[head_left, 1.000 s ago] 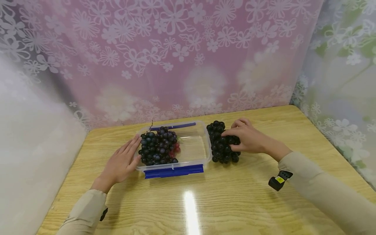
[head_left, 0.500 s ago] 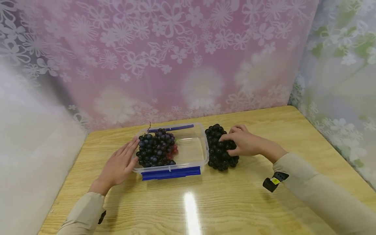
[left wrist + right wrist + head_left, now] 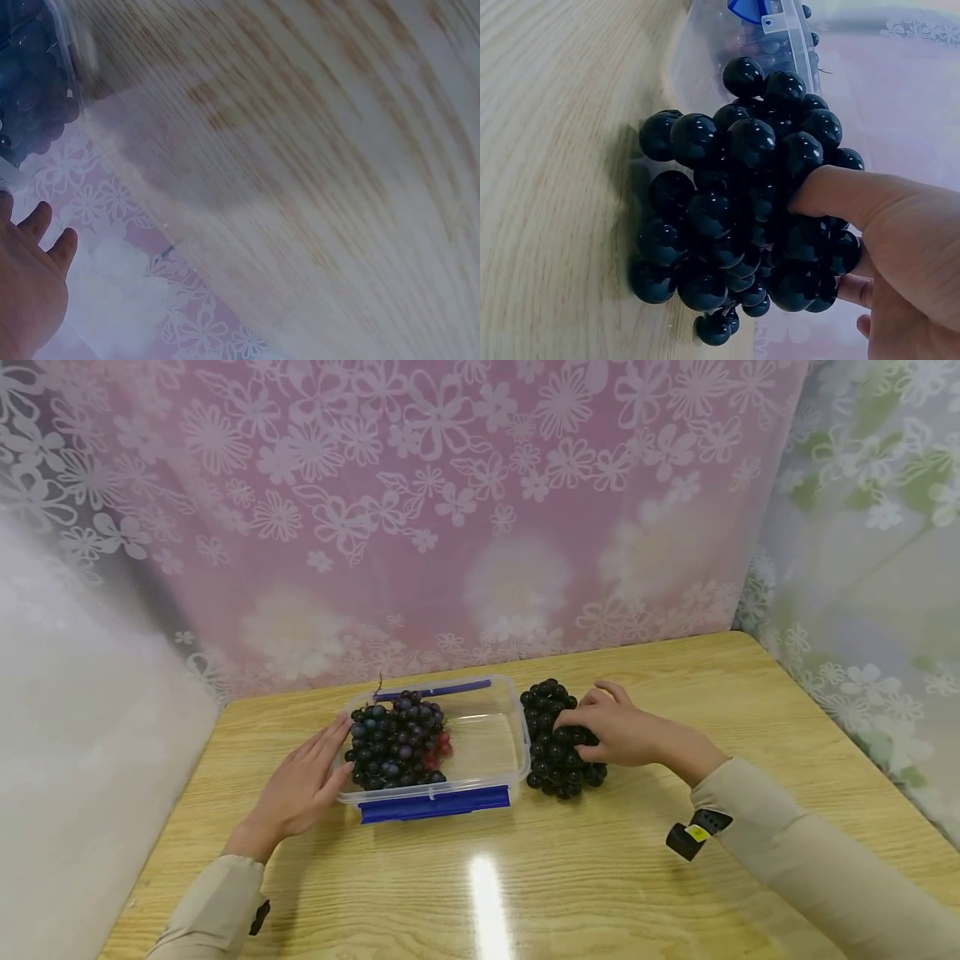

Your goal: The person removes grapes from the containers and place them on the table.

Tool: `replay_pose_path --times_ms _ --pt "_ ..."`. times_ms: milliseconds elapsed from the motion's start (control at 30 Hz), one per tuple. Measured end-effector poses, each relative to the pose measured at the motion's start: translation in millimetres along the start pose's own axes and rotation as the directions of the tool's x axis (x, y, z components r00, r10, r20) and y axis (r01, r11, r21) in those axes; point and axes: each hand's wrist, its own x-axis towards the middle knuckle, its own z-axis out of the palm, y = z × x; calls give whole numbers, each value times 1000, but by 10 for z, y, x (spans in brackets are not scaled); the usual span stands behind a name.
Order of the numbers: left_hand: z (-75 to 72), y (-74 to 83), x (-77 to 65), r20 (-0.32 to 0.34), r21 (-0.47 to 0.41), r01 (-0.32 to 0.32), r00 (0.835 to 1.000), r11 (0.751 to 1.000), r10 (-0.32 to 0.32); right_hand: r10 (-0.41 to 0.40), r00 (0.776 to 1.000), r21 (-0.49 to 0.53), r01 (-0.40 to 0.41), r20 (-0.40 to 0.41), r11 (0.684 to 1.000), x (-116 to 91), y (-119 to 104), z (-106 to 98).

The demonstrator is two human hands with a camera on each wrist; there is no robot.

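A clear plastic food container (image 3: 491, 743) with blue clips stands on the wooden table, lid off. In its left half lie dark purple grapes (image 3: 390, 743), and a few red grapes (image 3: 437, 750) peek out beside them. My left hand (image 3: 296, 789) rests with straight fingers against the container's left end. Just right of the container, a bunch of glossy black grapes (image 3: 551, 764) sits close to its wall. My right hand (image 3: 626, 732) grips that bunch from its right side. In the right wrist view the thumb (image 3: 847, 191) presses in among the grapes; other fingertips are hidden behind them.
The table (image 3: 420, 893) reaches a pink flowered curtain (image 3: 465, 527) at the back. A pale cloth wall (image 3: 82, 735) stands on the left, and a flowered one (image 3: 877, 610) on the right. A dark strap device (image 3: 697, 833) hangs at the right wrist.
The black bunch and my right hand have shifted slightly toward the table's front. The left hand stays against the container. The head view has shifted a little.
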Motion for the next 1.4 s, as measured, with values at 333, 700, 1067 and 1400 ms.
replay_pose_path --times_ms 333,700,1067,1400 --pt "-48 -1 -27 28 -33 19 999 999 -18 -16 999 -9 16 -30 1000 7 -28 60" --pt "3 2 -30 -7 -49 16 1000 999 -16 -13 999 29 14 -29 1000 -4 3 104" --pt "-23 33 -29 -1 45 42 999 998 -42 -63 993 57 69 -95 996 -31 70 59" --pt "-25 45 -22 -5 34 50 999 998 -50 -34 989 129 53 -147 990 -33 57 -103"
